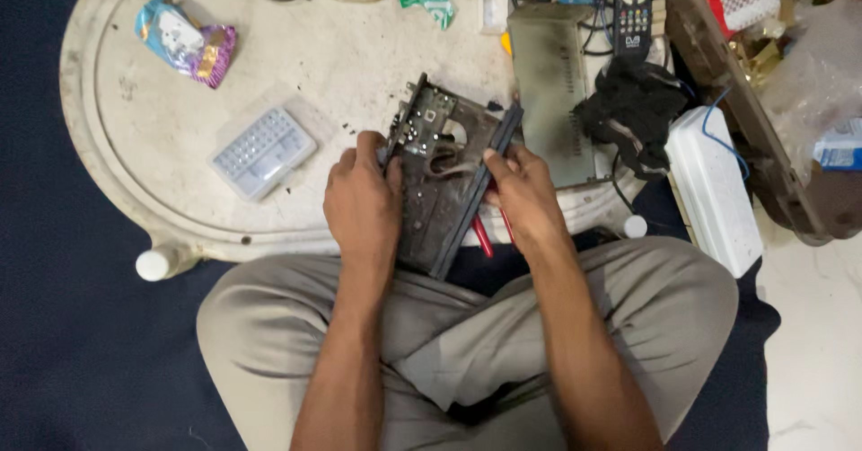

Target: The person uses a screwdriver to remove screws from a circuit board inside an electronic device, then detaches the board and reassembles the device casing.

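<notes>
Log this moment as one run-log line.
left hand: grips dark metal chassis | right hand: on chassis edge, holds red-handled tool | nearby: clear plastic case on round white tabletop

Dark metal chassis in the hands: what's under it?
Under the dark metal chassis, red tool handles stick out below its lower right edge, by the right hand. The tool's working end is covered. The left hand grips the left edge.

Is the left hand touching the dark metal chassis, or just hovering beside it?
Touching. The head view shows the left hand wrapped over the left edge of the dark metal chassis, thumb pressed near the small circuit board at its top, with no gap visible.
</notes>
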